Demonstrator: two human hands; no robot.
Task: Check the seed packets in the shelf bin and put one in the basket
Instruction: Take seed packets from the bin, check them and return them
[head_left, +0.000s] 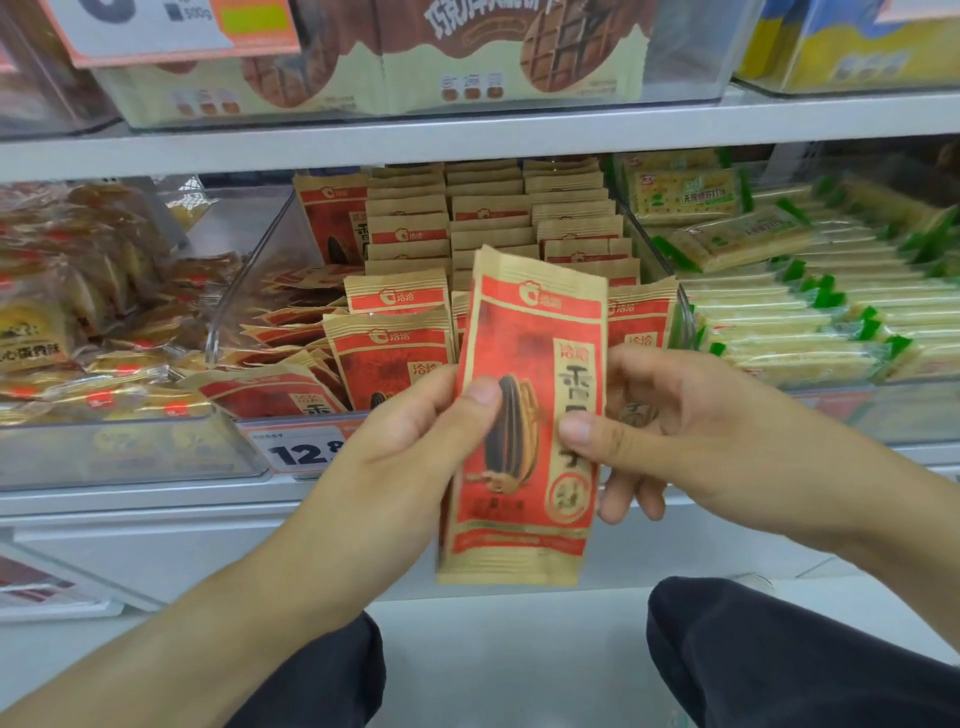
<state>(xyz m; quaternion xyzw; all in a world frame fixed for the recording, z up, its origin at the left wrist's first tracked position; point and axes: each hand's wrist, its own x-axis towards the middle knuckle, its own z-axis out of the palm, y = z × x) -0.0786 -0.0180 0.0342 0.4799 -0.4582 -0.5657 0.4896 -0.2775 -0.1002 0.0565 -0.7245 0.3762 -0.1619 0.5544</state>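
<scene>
A red and tan seed packet (530, 353) with a big sunflower seed printed on it stands upright in front of the shelf. My left hand (410, 431) pinches its left edge, thumb on the front. My right hand (670, 426) pinches its right edge the same way. Behind it, a clear shelf bin (244, 270) holds several rows of the same seed packets (389, 353), most upright, some lying flat at the left. No basket is in view.
A bin of golden wrapped snacks (88, 312) sits to the left, green and cream cracker packs (810, 312) to the right. An upper shelf (467, 135) carries boxed biscuits. A price tag (301, 449) hangs on the shelf edge. My knees (779, 654) are below.
</scene>
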